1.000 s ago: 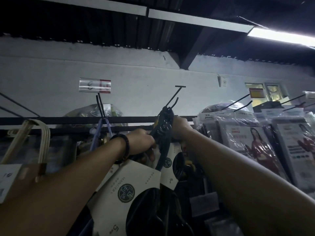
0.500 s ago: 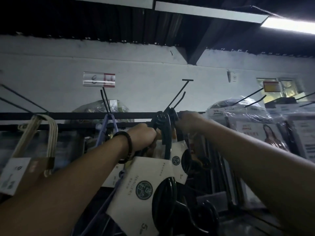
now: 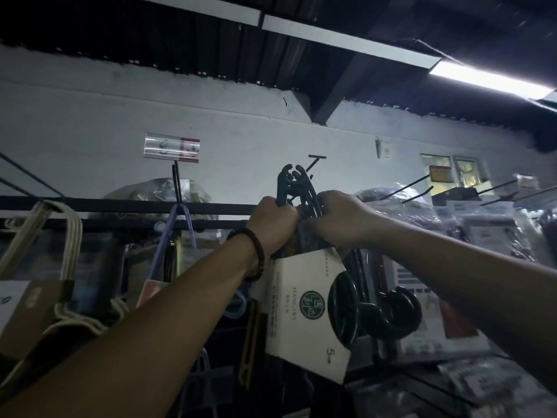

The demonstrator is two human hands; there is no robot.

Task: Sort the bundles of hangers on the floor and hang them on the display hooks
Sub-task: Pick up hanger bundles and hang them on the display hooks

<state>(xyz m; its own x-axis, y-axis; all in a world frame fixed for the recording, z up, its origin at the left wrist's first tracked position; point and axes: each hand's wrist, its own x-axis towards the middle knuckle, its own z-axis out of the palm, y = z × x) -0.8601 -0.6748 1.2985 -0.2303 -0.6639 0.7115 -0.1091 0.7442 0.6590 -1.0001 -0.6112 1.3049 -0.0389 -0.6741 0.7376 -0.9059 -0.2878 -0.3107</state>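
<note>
A bundle of black hangers (image 3: 297, 188) with a white card sleeve (image 3: 301, 303) is held up in front of the dark rail (image 3: 120, 206). My left hand (image 3: 272, 224), with a dark bead bracelet on the wrist, grips the hanger necks from the left. On the right side of the same necks my right hand (image 3: 337, 217) holds the bundle. The hanger tops stick up above both hands, just in front of a black display hook (image 3: 315, 162) with a T-shaped tip. I cannot tell whether the hanger tops sit on the hook.
A blue hanger bundle (image 3: 171, 236) hangs on a hook with a price tag (image 3: 171, 147) to the left. Cream hangers (image 3: 60, 236) hang at far left. Wrapped packages (image 3: 482, 230) and more hooks (image 3: 413, 188) fill the right. A ceiling light (image 3: 488, 78) glows above.
Both hands have lifted the black hanger bundle, so its tops now stand above the rail near the hook's tip. The card sleeve swung to hang below my hands.
</note>
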